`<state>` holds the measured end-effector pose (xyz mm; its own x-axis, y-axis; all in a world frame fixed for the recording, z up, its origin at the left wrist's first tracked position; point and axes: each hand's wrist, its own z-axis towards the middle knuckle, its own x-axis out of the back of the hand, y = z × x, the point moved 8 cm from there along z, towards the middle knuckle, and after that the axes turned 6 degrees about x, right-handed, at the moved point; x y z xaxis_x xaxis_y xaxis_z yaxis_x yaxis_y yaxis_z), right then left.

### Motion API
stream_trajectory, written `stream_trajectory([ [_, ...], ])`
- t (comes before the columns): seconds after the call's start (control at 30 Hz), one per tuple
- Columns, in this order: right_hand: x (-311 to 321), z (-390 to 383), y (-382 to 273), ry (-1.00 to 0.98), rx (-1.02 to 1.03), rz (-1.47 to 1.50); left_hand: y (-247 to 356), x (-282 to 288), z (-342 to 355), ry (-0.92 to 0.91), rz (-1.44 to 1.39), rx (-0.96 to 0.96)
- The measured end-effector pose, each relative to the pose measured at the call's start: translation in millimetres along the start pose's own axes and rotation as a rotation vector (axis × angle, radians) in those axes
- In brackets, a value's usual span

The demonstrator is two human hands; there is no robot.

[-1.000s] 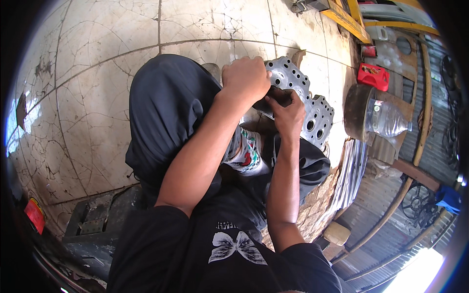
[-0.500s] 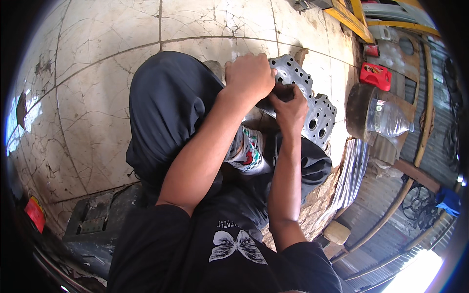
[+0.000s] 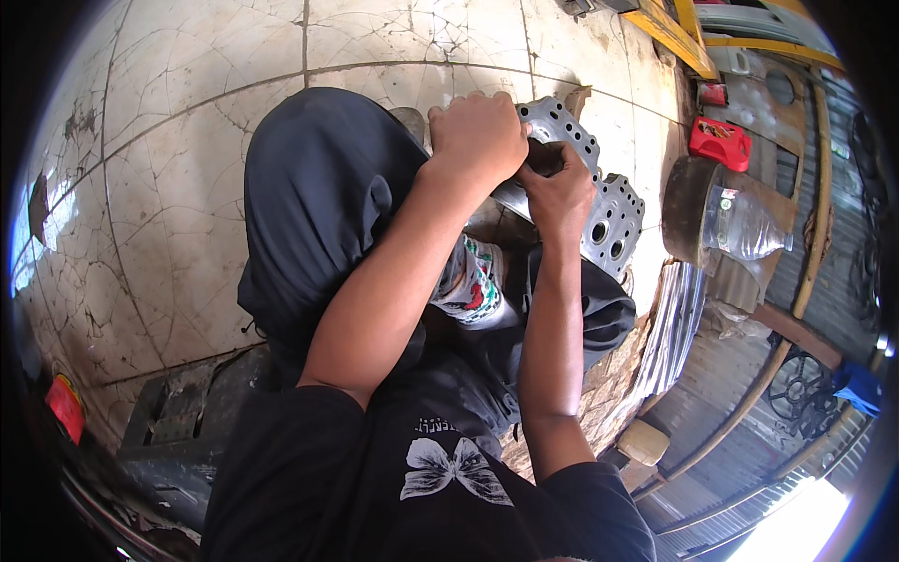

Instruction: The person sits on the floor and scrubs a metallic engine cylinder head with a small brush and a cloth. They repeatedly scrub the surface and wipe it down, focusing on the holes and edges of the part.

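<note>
A grey metal cylinder head (image 3: 618, 211) with many bolt holes and two larger round openings lies on the floor in front of me, partly covered by my hands. Over its left end, my left hand (image 3: 479, 139) is closed with its back toward the view, so whatever its fingers grip is hidden. Just right of it, my right hand (image 3: 560, 195) bends thumb and fingers together against the same end of the head. A dark patch shows between those fingers, and I cannot make out what it is.
My raised knee (image 3: 328, 178) is left of the hands. To the right stand a round brown drum-like piece (image 3: 685, 208), a cut clear plastic bottle (image 3: 749, 227) and a red container (image 3: 721, 142). Yellow metal framing (image 3: 670, 37) is at the far right. A dark case (image 3: 192, 440) sits at lower left.
Both hands stay at the same end of the cylinder head. My right hand has shifted slightly farther away and its thumb and finger have spread a little. The left has barely moved.
</note>
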<state>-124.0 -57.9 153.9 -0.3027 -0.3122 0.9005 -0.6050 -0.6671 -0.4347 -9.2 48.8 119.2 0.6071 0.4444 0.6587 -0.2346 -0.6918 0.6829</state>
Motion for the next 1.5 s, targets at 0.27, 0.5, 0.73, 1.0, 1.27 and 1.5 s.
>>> stream_trajectory([
  [0.27, 1, 3, -9, -0.009, 0.058, -0.057, 0, 1, 0, 0.03, 0.023, 0.002],
  [0.5, 35, -29, 12, -0.055, 0.02, -0.076, -5, 4, -1, 0.079, 0.063, -0.01],
  [0.73, 29, -64, 70, 0.196, -0.166, 0.36, -2, 4, -3, 0.091, 0.031, -0.054],
  [1.0, 19, -46, 14, 0.167, 0.215, 0.029, -1, 4, -2, 0.058, 0.006, -0.07],
  [1.27, 6, -34, -4, -0.172, 0.61, -0.157, -2, 3, -3, -0.038, -0.033, -0.033],
  [1.5, 7, -26, -8, -0.259, 0.487, -0.023, 1, 5, -5, -0.006, -0.008, -0.066],
])
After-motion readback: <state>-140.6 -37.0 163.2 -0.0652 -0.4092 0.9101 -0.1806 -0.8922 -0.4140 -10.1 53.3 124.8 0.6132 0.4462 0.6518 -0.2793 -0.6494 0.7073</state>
